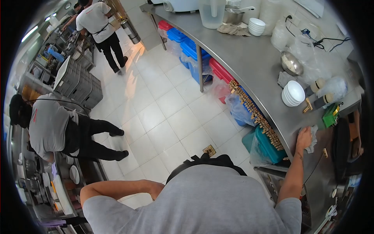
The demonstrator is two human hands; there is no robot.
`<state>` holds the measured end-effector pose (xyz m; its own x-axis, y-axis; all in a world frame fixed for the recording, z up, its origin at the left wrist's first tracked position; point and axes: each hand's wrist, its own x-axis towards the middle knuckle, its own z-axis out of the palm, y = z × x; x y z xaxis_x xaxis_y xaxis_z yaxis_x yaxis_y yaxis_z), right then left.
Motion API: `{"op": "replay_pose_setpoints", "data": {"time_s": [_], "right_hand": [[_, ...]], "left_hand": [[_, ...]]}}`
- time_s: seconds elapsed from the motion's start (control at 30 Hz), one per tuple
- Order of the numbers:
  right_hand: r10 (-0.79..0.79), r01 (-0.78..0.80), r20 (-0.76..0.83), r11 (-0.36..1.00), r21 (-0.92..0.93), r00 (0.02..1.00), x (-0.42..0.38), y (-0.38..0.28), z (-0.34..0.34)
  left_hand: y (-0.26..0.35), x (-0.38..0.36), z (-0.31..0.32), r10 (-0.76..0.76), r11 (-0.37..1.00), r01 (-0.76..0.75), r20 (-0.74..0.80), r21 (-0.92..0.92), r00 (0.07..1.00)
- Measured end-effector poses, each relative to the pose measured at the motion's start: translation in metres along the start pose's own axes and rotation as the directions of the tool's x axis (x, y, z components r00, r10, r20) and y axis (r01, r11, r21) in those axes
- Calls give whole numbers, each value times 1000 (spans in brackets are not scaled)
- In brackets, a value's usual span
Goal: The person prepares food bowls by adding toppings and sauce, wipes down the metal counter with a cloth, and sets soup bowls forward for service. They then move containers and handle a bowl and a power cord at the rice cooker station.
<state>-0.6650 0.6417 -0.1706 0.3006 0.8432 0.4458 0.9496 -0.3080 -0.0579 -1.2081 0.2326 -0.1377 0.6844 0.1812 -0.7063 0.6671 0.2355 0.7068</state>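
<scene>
My right hand presses a grey cloth on the steel counter, its fingers wrapped over the cloth. My left hand is by my waist at the front of my body, its fingers hidden from view. Beyond the cloth lies a green box. A stack of white bowls stands farther along the counter, with a wooden clip beside it. Another small wooden piece lies to the right of the cloth.
Behind the bowls is a metal bowl. Lidded bins sit under the counter, beside a row of wooden clips along its edge. One person leans over the left-hand shelving; another person stands farther off. Grey crates are stacked between them.
</scene>
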Motion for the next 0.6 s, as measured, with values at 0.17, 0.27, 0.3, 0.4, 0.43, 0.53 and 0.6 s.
{"op": "replay_pose_setpoints", "data": {"time_s": [0.17,0.27,0.3,0.4,0.43,0.53,0.6], "right_hand": [[4,-33,-130,974,-225,992,-1,-1,0],[68,-154,-280,943,-296,958,-4,-4,2],[161,-209,-192,943,-261,968,-8,-3,-2],[345,-342,-9,926,-159,938,7,-16,-7],[336,-330,15,931,-156,942,8,-12,0],[313,-299,76,942,-152,947,8,-2,7],[305,-284,119,945,-165,945,5,3,7]], "left_hand": [[-6,7,0,4,1000,-3,28,-6,1000],[-6,8,1,18,1000,-18,34,-6,999],[-6,10,1,21,1000,-21,37,-11,999],[-7,10,-3,22,1000,-23,33,7,999],[-8,11,-2,24,1000,-24,32,10,999],[-8,11,-2,34,999,-34,39,16,999],[-7,10,-1,41,999,-42,51,9,998]]}}
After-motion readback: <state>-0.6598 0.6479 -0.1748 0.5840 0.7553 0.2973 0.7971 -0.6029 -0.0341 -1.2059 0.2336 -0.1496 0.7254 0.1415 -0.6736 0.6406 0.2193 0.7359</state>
